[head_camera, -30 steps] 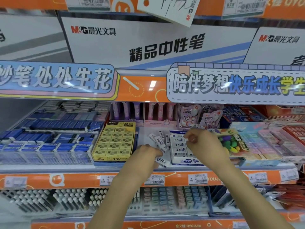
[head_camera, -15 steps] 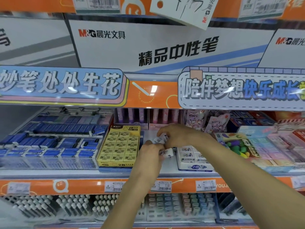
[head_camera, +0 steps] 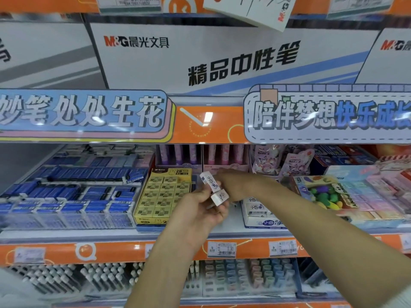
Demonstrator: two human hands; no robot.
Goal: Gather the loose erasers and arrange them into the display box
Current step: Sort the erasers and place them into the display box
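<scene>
Erasers (head_camera: 214, 185): two white sleeved pieces, now lifted off shelf (head_camera: 231, 221) into left hand (head_camera: 200, 210), fingers clasped round them. Right hand (head_camera: 231, 185) crosses over; its finger state unclear. Display box (head_camera: 262, 215) right of hands, awaiting refill.

Left hand (head_camera: 201, 210) grips 2 white erasers (head_camera: 214, 191); right hand (head_camera: 231, 183) touches them.

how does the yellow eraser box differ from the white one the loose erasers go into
The yellow eraser box is packed full with yellow erasers; the white display box holds white erasers and is partly hidden by the right forearm. The yellow sits left of the left hand, the white to its right. Both rest on the same shelf.
</scene>
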